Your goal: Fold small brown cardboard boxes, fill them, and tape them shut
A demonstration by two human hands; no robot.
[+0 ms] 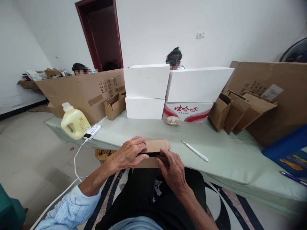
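A small brown cardboard box (157, 146) lies at the table's near edge, with a dark gap running along its top between two panels. My left hand (133, 151) grips its left end, thumb along the gap and fingers over the far panel. On the right end, my right hand (171, 166) is closed around the near panel, its thumb on the front and fingers at the gap. Both hands partly hide the box. To the right of it rests a white utility knife or pen-like cutter (195, 151).
White boxes (147, 83) stand stacked at the table's back. Open brown boxes (236, 111) lean at right, another box (115, 105) at left. A yellow jug (75, 123) and a power strip (92, 131) with cable sit left. A pen (293, 178) lies far right. Two people sit beyond.
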